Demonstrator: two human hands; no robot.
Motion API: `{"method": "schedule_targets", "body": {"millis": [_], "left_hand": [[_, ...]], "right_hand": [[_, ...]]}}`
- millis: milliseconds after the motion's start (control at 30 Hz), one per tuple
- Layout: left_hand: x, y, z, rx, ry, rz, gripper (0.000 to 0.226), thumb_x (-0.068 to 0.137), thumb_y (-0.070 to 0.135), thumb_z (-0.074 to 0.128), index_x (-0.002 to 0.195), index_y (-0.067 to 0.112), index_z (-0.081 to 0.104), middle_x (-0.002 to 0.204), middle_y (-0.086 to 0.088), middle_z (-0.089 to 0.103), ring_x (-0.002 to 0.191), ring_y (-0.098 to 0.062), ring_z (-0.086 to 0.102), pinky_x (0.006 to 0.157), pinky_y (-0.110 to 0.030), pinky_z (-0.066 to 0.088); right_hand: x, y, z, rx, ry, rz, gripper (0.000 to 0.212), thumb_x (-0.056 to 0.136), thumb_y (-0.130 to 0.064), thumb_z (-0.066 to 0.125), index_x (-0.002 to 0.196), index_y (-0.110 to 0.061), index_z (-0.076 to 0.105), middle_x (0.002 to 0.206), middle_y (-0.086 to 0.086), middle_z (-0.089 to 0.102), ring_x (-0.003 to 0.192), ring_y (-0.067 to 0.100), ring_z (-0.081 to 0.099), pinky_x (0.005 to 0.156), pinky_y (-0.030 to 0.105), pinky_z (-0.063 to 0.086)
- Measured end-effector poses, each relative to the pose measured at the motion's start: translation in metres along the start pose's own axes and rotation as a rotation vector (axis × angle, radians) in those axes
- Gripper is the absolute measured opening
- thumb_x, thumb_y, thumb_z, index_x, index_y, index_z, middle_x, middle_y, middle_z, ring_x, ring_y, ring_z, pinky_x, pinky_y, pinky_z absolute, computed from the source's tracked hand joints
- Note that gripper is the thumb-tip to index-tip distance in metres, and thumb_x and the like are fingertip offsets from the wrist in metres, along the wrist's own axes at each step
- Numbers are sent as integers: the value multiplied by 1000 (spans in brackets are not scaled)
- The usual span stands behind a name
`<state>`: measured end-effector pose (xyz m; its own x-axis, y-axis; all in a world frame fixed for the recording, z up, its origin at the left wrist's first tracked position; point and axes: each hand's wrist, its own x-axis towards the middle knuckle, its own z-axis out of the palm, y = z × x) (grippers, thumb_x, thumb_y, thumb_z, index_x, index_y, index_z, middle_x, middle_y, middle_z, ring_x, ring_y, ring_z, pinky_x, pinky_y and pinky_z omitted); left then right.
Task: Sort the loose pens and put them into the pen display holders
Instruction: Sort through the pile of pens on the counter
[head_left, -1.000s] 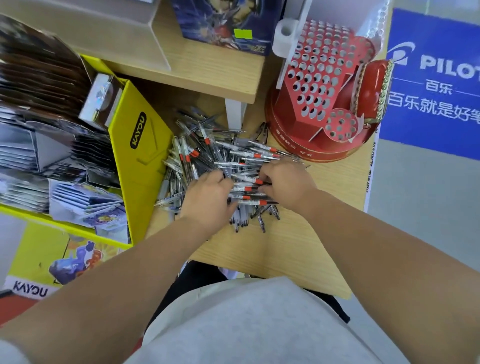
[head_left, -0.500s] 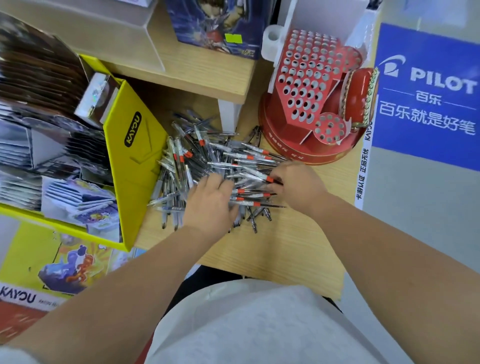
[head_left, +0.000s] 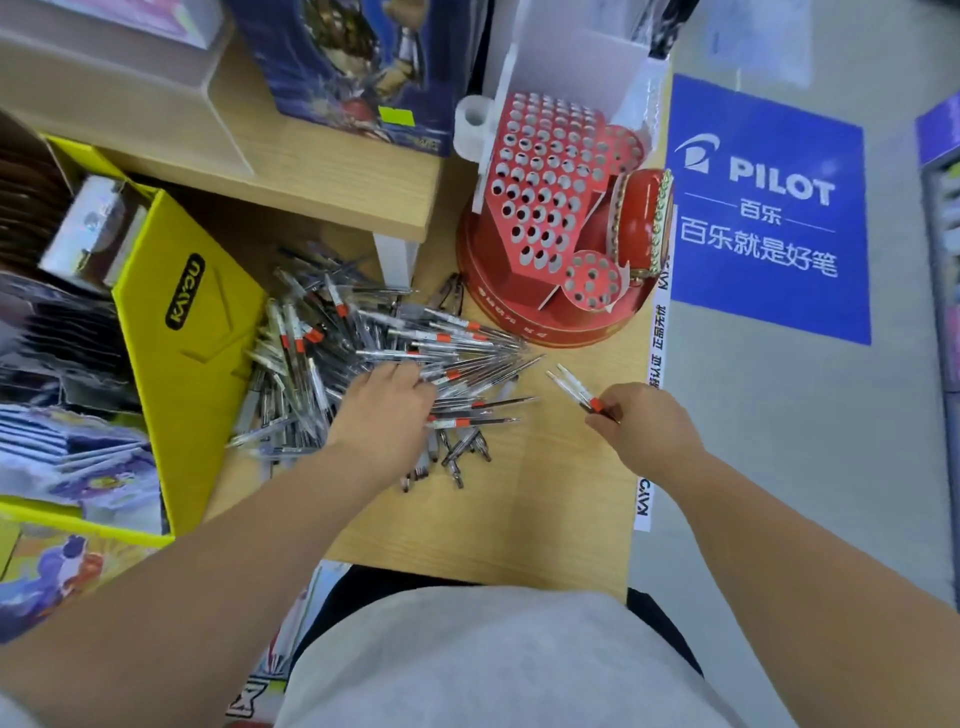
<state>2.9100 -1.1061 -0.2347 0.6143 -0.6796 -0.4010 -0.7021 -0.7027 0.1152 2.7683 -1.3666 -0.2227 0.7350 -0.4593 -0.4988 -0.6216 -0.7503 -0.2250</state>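
A heap of loose pens (head_left: 363, 358), clear-barrelled with orange bands, lies on the wooden table (head_left: 561, 509). My left hand (head_left: 382, 410) rests palm down on the heap, its fingertips curled among the pens. To the right of the heap, my right hand (head_left: 641, 426) pinches two or three pens (head_left: 574, 389) by their orange-banded ends, tips pointing up-left, clear of the pile. The red pen display holder (head_left: 550, 208), full of empty round holes, stands behind the heap at the table's far right.
A yellow KAYOU card display box (head_left: 187, 338) borders the heap on the left. A raised wooden shelf (head_left: 322, 171) with a blue box (head_left: 363, 73) sits behind. The table's right edge meets grey floor with a blue PILOT sign (head_left: 769, 208).
My right hand has pulled away from the heap to the right, lifting a few pens out of it. My left hand stays on the pile.
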Motion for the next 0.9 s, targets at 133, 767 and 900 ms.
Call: {"method": "schedule_targets", "body": {"millis": [133,767,900], "left_hand": [[3,10,1,-6,-22,-106,35,90,35,70,119,19,61,121,-4,58,118,-27,50,102,-45,45],[-1,54,-3,11,-123,-476,25,97,32,62,113,14,65,109,-7,57,107,-29,56,85,-42,51],[-6,55,3,44,-120,-454,21,98,31,60,109,14,64,105,-3,56,103,-26,55,82,-37,45]], "right_hand": [[27,15,1,-1,-71,-8,20,91,-32,68,75,-21,62,73,0,60,70,23,58,61,34,47],[97,33,-19,-328,-32,-525,22,84,-41,70,85,-21,61,85,2,64,83,29,61,65,34,48],[98,35,-15,-342,66,-551,21,82,-37,71,87,-19,63,84,4,65,79,31,62,62,33,44]]}}
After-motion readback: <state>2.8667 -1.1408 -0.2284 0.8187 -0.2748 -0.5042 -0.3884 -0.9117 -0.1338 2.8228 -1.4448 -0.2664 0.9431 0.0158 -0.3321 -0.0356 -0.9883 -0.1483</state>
